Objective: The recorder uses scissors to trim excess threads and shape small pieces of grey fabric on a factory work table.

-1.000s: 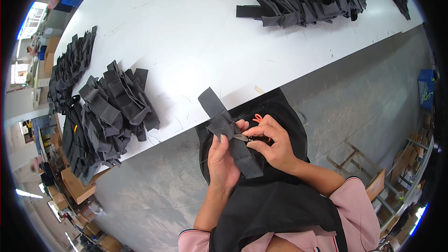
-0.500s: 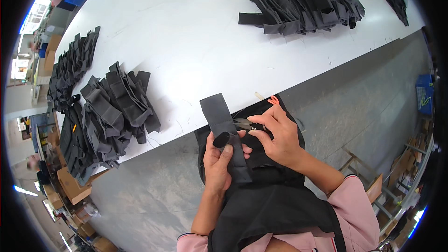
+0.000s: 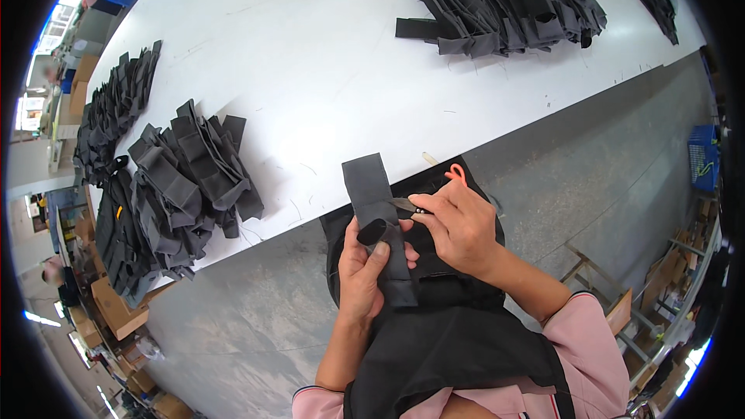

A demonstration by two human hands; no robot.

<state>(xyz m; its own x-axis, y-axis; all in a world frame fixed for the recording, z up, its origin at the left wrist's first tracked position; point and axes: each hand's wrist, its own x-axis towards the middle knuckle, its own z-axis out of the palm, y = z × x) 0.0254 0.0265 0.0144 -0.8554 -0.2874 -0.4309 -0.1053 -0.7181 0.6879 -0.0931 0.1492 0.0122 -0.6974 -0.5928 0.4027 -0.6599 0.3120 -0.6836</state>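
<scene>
- Our left hand (image 3: 360,273) pinches a dark grey fabric strip (image 3: 368,180), thumb against its loop (image 3: 376,230).
- Our right hand (image 3: 464,226) curls around small snips (image 3: 404,205), blades at the strip's right edge.
- The strip's far end overlaps the table's (image 3: 310,101) near edge in view.

Dark fabric strips were piled on the white worktop (image 3: 310,70): a bundle (image 3: 120,105) along the left edge, a heap (image 3: 194,178) by the near left corner, another stack (image 3: 504,8) farther right. A pale sliver (image 3: 429,158) was left at the near edge.
</scene>
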